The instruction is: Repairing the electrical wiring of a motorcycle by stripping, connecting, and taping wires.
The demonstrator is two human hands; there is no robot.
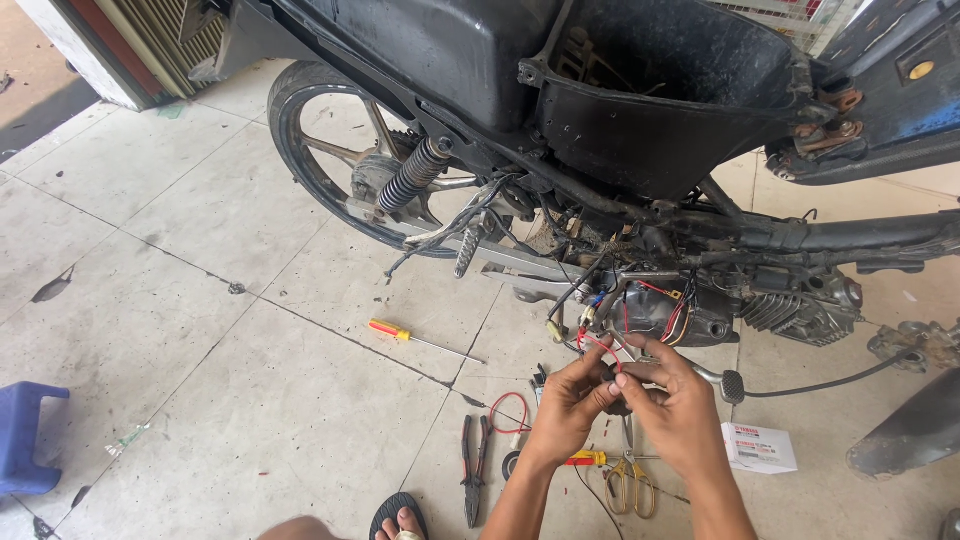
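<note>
**Both hands pinching a small dark part below the motorcycle wiring**

The left hand (568,400) and the right hand (682,408) meet in front of the engine, fingers pressed together around a small dark part (617,384). Each grip is a fingertip pinch on this part; its exact shape is hidden by the fingers. A thin red wire (600,345) rises from the pinch point toward the loose wiring bundle (640,300) that hangs beside the engine (790,310).

On the tiled floor (200,350) just below the hands lie yellow-handled scissors (630,485), a yellow-handled tool (585,459) partly hidden by the left forearm, and a loop of red wire (510,412). Dark pliers (475,475) lie to the left of these. A screwdriver with an orange and yellow handle (420,340) lies further left, well apart from the hands. A small white cardboard box (760,447) sits closed on the floor just right of the right forearm; its contents cannot be seen.

The motorcycle's open under-seat compartment (660,90) shows dark, and what it holds cannot be told. The rear wheel (330,150) and spring shock absorber (412,172) stand to the left. A blue plastic stool (25,435) is at the far left edge, and a sandalled foot (400,520) at the bottom.
</note>
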